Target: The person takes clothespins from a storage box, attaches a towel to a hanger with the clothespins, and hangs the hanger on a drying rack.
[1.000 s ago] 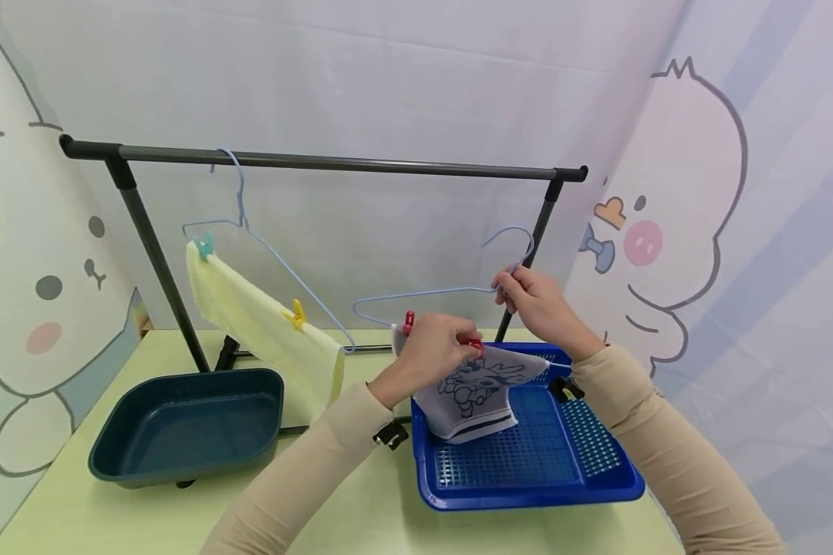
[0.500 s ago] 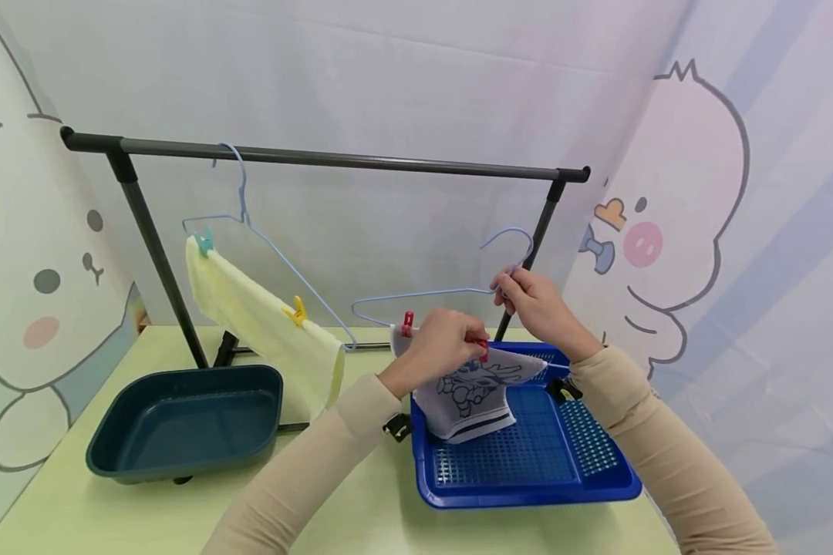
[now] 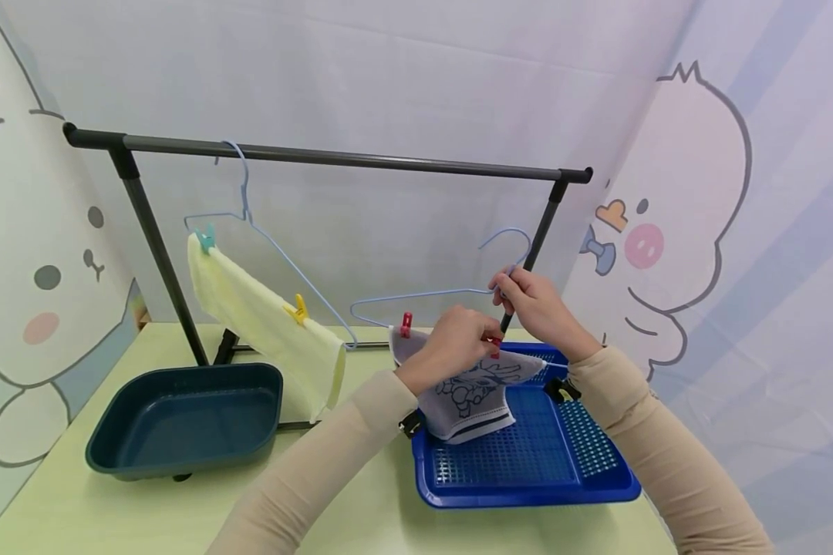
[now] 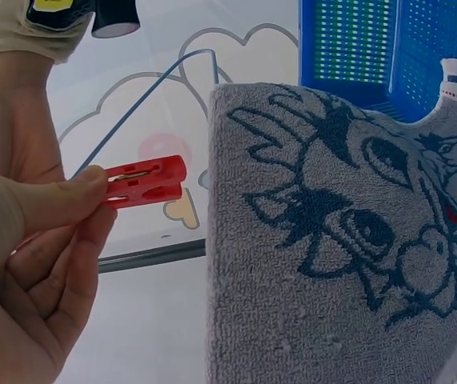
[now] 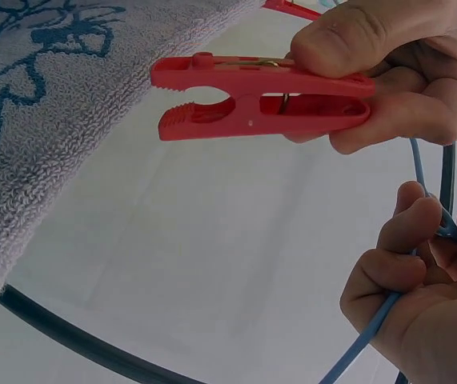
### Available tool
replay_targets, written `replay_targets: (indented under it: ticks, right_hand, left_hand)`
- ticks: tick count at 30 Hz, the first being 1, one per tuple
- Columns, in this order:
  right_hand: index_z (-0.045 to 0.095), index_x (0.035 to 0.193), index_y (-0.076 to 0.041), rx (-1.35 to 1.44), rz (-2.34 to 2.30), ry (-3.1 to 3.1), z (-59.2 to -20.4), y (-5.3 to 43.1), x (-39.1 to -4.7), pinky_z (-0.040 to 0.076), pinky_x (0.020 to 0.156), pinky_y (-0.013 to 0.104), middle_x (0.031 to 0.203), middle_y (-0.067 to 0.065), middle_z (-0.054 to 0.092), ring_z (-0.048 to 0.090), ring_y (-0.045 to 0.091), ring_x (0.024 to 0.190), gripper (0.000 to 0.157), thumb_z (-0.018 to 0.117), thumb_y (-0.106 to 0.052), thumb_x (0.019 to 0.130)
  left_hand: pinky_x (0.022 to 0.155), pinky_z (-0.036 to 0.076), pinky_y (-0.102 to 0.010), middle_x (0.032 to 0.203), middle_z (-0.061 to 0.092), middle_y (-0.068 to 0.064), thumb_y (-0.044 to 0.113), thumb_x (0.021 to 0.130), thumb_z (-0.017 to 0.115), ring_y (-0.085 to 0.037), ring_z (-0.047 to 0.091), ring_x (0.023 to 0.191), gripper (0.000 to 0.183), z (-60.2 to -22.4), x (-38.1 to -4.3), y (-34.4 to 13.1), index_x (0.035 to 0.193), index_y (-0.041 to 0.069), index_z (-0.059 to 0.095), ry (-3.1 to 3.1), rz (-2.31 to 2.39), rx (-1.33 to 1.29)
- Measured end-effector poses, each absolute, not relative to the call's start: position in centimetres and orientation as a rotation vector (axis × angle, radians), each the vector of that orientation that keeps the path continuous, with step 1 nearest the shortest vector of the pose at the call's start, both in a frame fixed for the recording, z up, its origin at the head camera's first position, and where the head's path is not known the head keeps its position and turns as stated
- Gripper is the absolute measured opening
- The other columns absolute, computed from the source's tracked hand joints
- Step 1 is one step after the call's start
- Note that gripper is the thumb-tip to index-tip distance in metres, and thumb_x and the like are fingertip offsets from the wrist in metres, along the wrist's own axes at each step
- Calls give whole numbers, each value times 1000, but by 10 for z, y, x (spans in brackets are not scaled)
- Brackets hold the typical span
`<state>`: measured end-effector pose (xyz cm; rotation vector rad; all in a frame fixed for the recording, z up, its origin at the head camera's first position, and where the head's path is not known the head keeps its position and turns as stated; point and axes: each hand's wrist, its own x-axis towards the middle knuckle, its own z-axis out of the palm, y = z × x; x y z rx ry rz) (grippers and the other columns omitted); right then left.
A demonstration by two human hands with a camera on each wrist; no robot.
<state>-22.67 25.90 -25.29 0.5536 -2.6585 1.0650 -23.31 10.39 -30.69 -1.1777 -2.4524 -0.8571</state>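
Observation:
My left hand (image 3: 458, 343) pinches a red clothespin (image 5: 264, 96) between thumb and fingers. Its tips point at the top edge of a grey towel (image 3: 467, 405), with a gap between them in both wrist views. Dark blue cartoon figures cover the towel, which drapes over the lower bar of a blue hanger (image 3: 419, 294). Another red clothespin (image 3: 406, 324) grips its left end. My right hand (image 3: 537, 308) holds this hanger by the neck, under its hook; fingers curl round the blue wire in the right wrist view.
A blue basket (image 3: 514, 495) sits below the towel. On the left, a dark green basin (image 3: 187, 416) stands on the table (image 3: 347, 501). Behind, a black rack (image 3: 361, 159) carries a blue hanger with a yellow towel (image 3: 257, 308), held by teal (image 3: 205, 238) and yellow clothespins (image 3: 298, 310).
My left hand has moved right along the towel's top edge with the red clothespin. My right hand keeps its grip on the hanger and has barely moved.

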Motion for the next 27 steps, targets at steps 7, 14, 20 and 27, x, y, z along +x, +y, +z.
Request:
replay_targets:
  ticks: [7,14,20,27]
  right_hand:
    - [60,103,-2,576,1059,-2642,-254,260,-226,38,56,28,81,11,56,48,30,68,34,39,-28,103]
    - [60,102,-1,595,1062,-2637,-254,260,-227,38,56,28,79,8,56,48,25,66,35,38,-28,103]
    - [60,103,2,596,1090,-2630,-254,258,-226,36,53,27,79,9,56,48,29,65,35,39,-26,103]
    - [60,100,-2,604,1121,-2625,-255,257,-225,37,53,27,80,9,56,49,33,67,31,39,-25,103]
  left_hand:
    - [58,42,-14,74,68,8,10,86,69,-3,54,62,9,-308,-233,112,83,16,75,-2479,-831,-1177]
    - [58,41,-14,73,67,8,8,85,70,-4,53,60,9,-310,-233,119,85,15,76,-2516,-798,-1161]
    - [51,31,-17,62,59,10,2,84,67,-6,42,52,16,-311,-233,122,77,16,70,-2523,-747,-1196]
    - [48,26,-18,55,50,9,-1,84,64,-8,35,49,21,-313,-231,123,70,16,63,-2534,-738,-1199]
